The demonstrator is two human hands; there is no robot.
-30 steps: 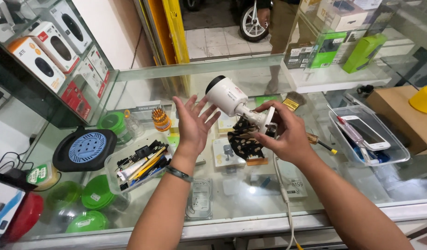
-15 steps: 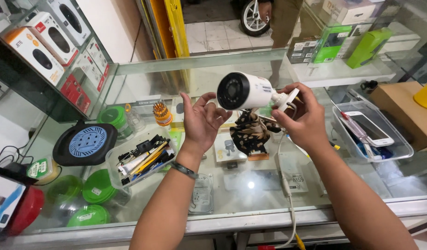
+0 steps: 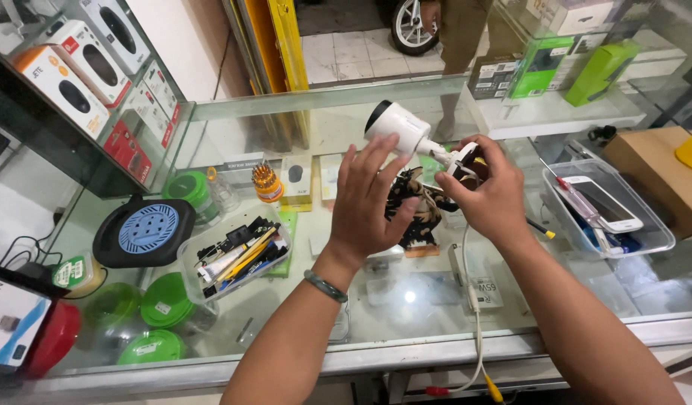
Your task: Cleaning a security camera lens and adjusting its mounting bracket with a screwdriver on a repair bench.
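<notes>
Overhead, from the head view: one white bullet camera [image 3: 398, 126] is held above the glass counter [image 3: 436, 315], long axis running far-left to near-right, dark lens facing far-left. Right hand [image 3: 494, 196] is closed on its mount bracket [image 3: 460, 160]; left hand [image 3: 368, 199] is spread open against the body. One cable [image 3: 475, 300] hangs down. A dark figurine [image 3: 421, 214] is partly hidden behind the hands.

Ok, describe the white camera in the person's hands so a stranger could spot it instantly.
Start at the glass counter. Above its middle, two bare hands meet: the left hand cups a white bullet-shaped security camera, and the right hand grips its bracket end. It is the only thing lifted off the glass.
</notes>
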